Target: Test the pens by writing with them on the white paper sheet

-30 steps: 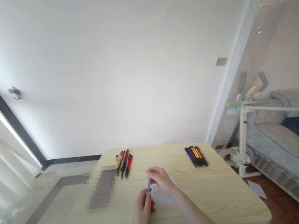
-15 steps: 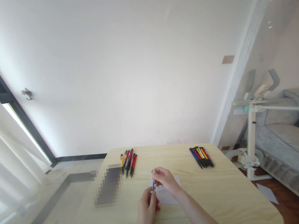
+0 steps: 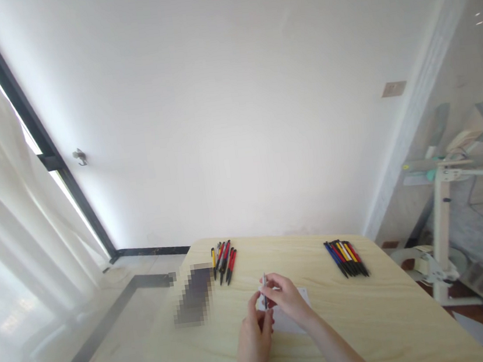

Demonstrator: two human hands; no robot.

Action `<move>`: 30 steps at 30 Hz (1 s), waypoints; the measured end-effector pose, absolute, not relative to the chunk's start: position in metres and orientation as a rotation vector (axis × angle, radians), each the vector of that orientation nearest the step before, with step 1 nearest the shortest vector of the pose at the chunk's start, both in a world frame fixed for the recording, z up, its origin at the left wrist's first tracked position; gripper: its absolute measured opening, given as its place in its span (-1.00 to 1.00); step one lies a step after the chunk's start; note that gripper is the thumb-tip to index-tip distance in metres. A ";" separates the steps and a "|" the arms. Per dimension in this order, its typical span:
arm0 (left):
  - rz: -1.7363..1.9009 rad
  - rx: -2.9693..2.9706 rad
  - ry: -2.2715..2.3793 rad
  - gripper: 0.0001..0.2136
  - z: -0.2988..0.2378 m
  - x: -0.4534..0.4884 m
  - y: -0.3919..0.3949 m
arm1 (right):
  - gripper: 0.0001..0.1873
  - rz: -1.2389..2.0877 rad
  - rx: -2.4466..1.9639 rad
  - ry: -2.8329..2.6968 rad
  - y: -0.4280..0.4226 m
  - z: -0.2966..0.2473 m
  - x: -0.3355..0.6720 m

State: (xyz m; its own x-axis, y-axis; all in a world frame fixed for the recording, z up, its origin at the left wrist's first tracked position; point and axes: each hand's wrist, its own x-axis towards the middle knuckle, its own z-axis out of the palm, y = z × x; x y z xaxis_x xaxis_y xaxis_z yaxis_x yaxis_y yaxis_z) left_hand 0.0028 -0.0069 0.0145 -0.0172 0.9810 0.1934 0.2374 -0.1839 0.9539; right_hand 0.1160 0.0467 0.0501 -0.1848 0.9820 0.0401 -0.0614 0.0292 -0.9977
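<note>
Over the front middle of the table, my right hand (image 3: 285, 296) pinches a slim pen (image 3: 264, 282) with a pale upper part and a dark lower part. It stands nearly upright. My left hand (image 3: 255, 332) is closed around the pen's lower end, index finger and thumb near the tip; its exact grip is partly hidden. Beneath both hands lies a white sheet of paper (image 3: 290, 323), partly covered by my right hand and forearm.
A loose group of red, yellow and grey pens (image 3: 224, 262) lies at the back left of the wooden table (image 3: 373, 317). A neat row of several coloured pens (image 3: 346, 258) lies at the right. A blurred dark rectangle (image 3: 195, 297) is near the left edge.
The whole view has shifted, so the table appears further right. My left index finger has lifted away from the pen's side; my right hand still holds the pen.
</note>
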 end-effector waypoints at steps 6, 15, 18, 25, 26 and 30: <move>1.102 1.713 1.579 -0.55 0.039 -0.029 -0.003 | -0.71 1.373 -1.020 -1.214 0.046 0.054 0.117; 0.607 1.509 2.193 -0.34 0.050 -0.102 0.027 | -0.69 1.456 -0.999 -1.181 0.044 0.051 0.116; 0.510 1.396 2.174 -0.37 0.049 -0.109 0.033 | -0.69 1.467 -1.002 -1.219 0.045 0.048 0.117; 0.406 1.342 2.204 -0.47 0.047 -0.121 0.048 | -0.71 1.486 -1.000 -1.235 0.046 0.048 0.123; 0.396 1.349 2.211 -0.49 0.048 -0.123 0.048 | -0.71 1.486 -1.002 -1.235 0.046 0.049 0.123; 0.365 1.412 2.267 -0.57 0.051 -0.120 0.045 | -0.72 1.485 -1.009 -1.234 0.046 0.049 0.123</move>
State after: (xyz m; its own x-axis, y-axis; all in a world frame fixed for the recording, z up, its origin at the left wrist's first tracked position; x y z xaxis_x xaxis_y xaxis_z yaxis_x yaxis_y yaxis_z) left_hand -0.1202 0.0449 0.0511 -0.3804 0.8964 -0.2275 0.7795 0.4432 0.4427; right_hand 0.1228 0.0459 0.0493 -0.2337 0.9718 -0.0310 -0.1473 -0.0669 -0.9868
